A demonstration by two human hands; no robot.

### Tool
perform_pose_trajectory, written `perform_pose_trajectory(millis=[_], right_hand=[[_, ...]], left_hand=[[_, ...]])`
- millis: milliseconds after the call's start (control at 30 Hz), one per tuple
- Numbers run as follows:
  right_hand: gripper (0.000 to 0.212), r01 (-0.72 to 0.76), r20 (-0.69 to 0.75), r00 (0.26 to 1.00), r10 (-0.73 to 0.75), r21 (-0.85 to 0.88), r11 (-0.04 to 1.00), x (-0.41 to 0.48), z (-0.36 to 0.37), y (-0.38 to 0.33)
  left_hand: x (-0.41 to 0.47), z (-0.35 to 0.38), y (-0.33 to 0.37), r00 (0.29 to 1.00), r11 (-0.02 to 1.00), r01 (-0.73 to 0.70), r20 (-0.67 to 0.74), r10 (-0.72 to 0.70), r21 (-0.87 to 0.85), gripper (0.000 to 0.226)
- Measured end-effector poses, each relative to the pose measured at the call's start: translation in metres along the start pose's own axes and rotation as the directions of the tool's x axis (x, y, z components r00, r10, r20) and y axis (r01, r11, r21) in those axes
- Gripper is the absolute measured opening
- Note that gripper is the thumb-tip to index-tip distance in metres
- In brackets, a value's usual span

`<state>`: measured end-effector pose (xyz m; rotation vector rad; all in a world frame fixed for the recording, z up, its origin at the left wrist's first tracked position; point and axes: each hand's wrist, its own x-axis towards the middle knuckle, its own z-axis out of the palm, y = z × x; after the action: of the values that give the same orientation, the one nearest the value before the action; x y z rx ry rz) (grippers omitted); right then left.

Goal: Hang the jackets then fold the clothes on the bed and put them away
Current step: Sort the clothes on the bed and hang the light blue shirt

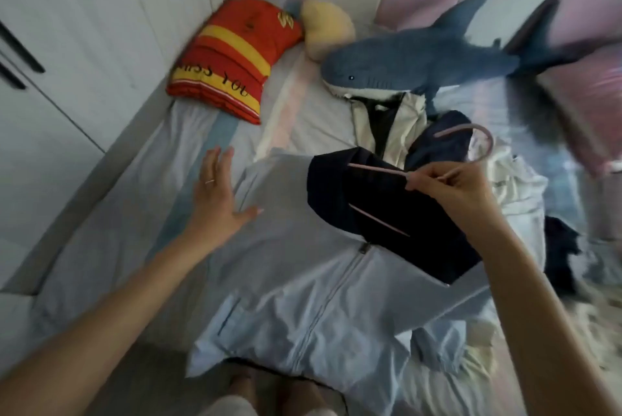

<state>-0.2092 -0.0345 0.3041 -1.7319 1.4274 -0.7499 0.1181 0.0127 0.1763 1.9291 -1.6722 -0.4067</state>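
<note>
Head view: we see the light blue jacket (296,287) flat on the bed (128,213), zip side up, running from centre to 6 o'clock, its dark hood lining open toward 1 o'clock. The pink hanger (377,170) lies over that dark opening with its hook pointing to 2 o'clock. We judge the jacket soft, light and floppy, so it will sag off the hanger; best to take it at the shoulder or collar. The hanger looks thin, stiff and light; hold it at the neck. Right hand (451,186), at 3 o'clock, pinches the hanger neck between fingertips, wrist bent down. Left hand (218,193), at 9 o'clock, is released, fingers spread flat over the jacket's shoulder; contact unclear. The clothes pile (518,186) sits unfolded at 3 o'clock, just below the shark plush (420,58)
</note>
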Motion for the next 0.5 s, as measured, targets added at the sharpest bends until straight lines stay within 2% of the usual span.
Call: perform_pose_trajectory(millis=[67,133,200,267,367,500], right_hand=[[0.026,0.023,0.003,1.0,-0.023,0.036,0.999,-0.025,-0.036,-0.032],[0.024,0.06,-0.02,0.998,-0.059,0.055,0.997,-0.045,-0.066,-0.056],[0.021,0.109,-0.088,0.99,-0.107,0.016,0.994,-0.067,-0.094,-0.074],[0.02,0.121,-0.151,0.981,-0.12,-0.007,0.993,-0.08,-0.11,-0.085],[0.02,0.093,-0.15,0.983,-0.103,-0.074,0.993,-0.096,-0.132,-0.09],[0.026,-0.093,-0.035,0.995,0.09,-0.114,0.989,-0.1,-0.153,-0.08]], left_hand=[[0.009,-0.029,0.035,0.996,0.999,-0.017,0.084,0.02,-0.041,0.11],[0.024,-0.054,0.062,0.964,0.989,-0.029,0.258,0.066,-0.147,0.095],[0.031,-0.072,0.089,0.856,0.957,-0.045,0.483,0.184,-0.287,0.085],[0.035,-0.085,0.107,0.776,0.947,-0.1,0.572,0.266,-0.305,0.069],[0.045,-0.101,0.139,0.764,0.94,-0.286,0.548,0.341,-0.187,0.045],[0.067,-0.134,0.184,0.761,0.848,-0.495,0.378,0.528,-0.188,0.029]])
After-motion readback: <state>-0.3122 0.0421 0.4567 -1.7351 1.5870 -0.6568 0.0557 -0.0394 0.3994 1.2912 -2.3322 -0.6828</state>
